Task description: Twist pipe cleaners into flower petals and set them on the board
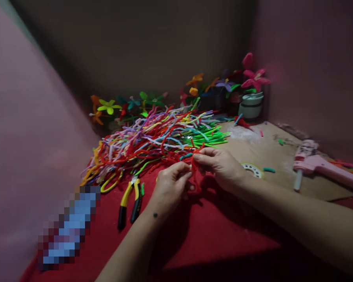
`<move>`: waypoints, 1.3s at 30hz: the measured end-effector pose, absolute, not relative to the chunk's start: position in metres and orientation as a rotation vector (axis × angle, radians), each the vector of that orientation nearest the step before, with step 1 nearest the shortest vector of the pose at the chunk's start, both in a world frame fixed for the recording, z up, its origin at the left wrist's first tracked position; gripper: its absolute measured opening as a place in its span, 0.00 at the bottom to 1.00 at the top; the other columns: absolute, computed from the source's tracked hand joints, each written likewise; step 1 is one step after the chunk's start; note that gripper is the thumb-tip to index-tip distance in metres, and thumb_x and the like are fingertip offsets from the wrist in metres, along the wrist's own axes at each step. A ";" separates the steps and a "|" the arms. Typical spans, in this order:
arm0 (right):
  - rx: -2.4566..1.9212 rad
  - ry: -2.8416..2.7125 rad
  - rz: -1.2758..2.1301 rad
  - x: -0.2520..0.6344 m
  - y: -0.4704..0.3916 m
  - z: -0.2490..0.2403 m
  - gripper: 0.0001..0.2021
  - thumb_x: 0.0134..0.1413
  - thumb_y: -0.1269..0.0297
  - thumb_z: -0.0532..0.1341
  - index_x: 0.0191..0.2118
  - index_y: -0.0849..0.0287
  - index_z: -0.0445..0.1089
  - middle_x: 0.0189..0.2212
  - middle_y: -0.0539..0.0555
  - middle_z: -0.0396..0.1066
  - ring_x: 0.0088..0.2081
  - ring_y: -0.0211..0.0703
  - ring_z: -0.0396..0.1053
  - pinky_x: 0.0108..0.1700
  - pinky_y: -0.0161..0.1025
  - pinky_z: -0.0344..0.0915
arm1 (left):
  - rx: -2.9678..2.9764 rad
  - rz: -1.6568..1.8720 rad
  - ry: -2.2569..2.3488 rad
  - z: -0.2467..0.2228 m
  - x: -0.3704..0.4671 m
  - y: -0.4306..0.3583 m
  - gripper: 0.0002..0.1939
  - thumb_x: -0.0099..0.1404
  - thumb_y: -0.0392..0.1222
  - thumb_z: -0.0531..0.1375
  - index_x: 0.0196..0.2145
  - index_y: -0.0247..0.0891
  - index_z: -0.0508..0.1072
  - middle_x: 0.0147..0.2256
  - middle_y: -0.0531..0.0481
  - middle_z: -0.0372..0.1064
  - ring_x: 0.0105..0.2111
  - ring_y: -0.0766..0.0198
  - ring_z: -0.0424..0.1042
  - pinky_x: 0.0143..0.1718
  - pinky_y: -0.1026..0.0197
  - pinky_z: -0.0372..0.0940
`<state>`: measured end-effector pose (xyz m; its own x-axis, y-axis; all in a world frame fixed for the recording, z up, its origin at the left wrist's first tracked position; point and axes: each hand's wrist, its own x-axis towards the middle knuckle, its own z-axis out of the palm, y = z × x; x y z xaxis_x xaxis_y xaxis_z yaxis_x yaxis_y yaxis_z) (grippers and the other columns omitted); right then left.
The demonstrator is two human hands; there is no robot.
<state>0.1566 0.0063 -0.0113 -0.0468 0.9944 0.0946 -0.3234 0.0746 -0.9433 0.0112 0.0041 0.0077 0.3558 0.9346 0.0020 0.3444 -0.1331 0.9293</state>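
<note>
Red-covered table (235, 235): its surface shows along the left edge and toward the near side. Stem pile (153, 137) covers the rear left. Board (278, 150) takes the right rear; pink glue gun (317, 161) lies at its right edge. Left hand (170, 186), right hand (222, 164): fingers pinched narrow, both holding the red piece (195, 181) before the pile's front edge. Pliers (130, 199) lie left, apart from the left hand.

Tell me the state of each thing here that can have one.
Left hand, pinching the red piece.
Right hand, pinching it too.
Pliers, lying down, handles spread.
Glue gun, lying down; on or off, can't tell.
Pipe cleaners, loosely heaped.
Pot, upright.
Pink flower, petals spread.
</note>
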 end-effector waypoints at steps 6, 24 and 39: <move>-0.800 -0.828 1.462 0.153 0.008 -0.017 0.11 0.39 0.63 0.65 0.20 0.62 0.63 0.16 0.46 0.62 0.18 0.30 0.57 0.23 0.32 0.52 | 1.825 0.740 1.127 0.009 0.008 0.008 0.05 0.54 0.37 0.57 0.22 0.36 0.69 0.19 0.54 0.64 0.17 0.71 0.60 0.17 0.70 0.56; -0.710 -0.762 1.531 0.151 0.007 -0.015 0.09 0.34 0.67 0.67 0.22 0.62 0.65 0.17 0.47 0.65 0.17 0.29 0.55 0.22 0.32 0.48 | 1.824 0.769 1.175 0.021 0.001 0.008 0.11 0.54 0.44 0.58 0.34 0.37 0.74 0.31 0.49 0.71 0.31 0.63 0.68 0.31 0.65 0.63; -0.780 -0.797 1.528 0.148 0.002 -0.009 0.13 0.41 0.64 0.63 0.19 0.61 0.57 0.10 0.42 0.53 0.13 0.26 0.45 0.16 0.31 0.37 | 1.733 0.447 1.081 0.025 0.003 0.004 0.11 0.58 0.43 0.55 0.23 0.34 0.65 0.11 0.57 0.60 0.12 0.76 0.53 0.14 0.72 0.47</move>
<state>0.1483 0.0022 -0.0090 -0.0921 0.9950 -0.0385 -0.5381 -0.0822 -0.8388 0.0026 0.0036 0.0255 0.5315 0.8270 -0.1832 0.4555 -0.0968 0.8849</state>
